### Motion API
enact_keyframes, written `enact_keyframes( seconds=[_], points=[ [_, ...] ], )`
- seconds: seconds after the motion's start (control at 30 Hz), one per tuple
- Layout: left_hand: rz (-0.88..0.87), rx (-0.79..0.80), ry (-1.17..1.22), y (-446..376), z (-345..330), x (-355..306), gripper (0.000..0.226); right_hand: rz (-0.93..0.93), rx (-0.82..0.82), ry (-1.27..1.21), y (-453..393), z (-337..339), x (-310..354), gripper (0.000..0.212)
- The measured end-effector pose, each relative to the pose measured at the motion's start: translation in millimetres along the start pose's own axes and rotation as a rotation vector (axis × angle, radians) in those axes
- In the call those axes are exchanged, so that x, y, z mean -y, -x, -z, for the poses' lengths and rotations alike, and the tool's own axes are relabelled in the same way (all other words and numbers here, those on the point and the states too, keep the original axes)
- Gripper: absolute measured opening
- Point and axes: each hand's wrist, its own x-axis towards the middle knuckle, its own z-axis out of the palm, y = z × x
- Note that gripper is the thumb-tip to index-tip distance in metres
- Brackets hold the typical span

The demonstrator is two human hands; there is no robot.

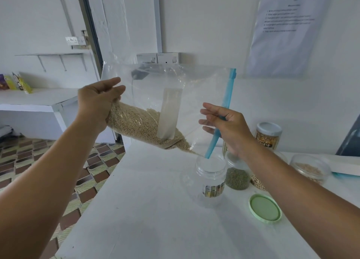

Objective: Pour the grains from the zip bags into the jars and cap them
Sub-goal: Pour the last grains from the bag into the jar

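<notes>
Two bare hands hold a clear zip bag [175, 95] tilted over an open jar [211, 178] on a white bench [155, 219]. The left hand [97, 103] grips the bag's bottom end and holds it higher, so the pale grains [140, 124] slide down toward the mouth. The right hand [226, 126] pinches the bag near its blue zip strip [227, 103], fingers curled round the plastic, seemingly to keep the opening narrow and aimed. The strip's lower end dips into the jar's neck, and a thin line of grains has reached the lowest corner just above the rim. No grains can be seen inside the jar, so this jar's pour looks barely begun.

A green lid [265, 208] lies flat on the bench to the right of the jar, within easy reach for capping. Behind the jar, toward the bench's back edge, stand a jar of green beans [236, 178], partly hidden by the right wrist, a capped jar [267, 135] of mixed grains against the wall, and an open jar of pale grains [309, 169].
</notes>
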Motion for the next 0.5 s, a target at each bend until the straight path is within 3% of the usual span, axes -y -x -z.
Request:
enact_keyframes(
  seconds=[0.5],
  points=[
    [-0.031,0.022,-0.020,-10.8,-2.6,4.8,0.028,-0.055,-0.014,-0.053,1.7,-1.1,-9.6,0.031]
  ],
)
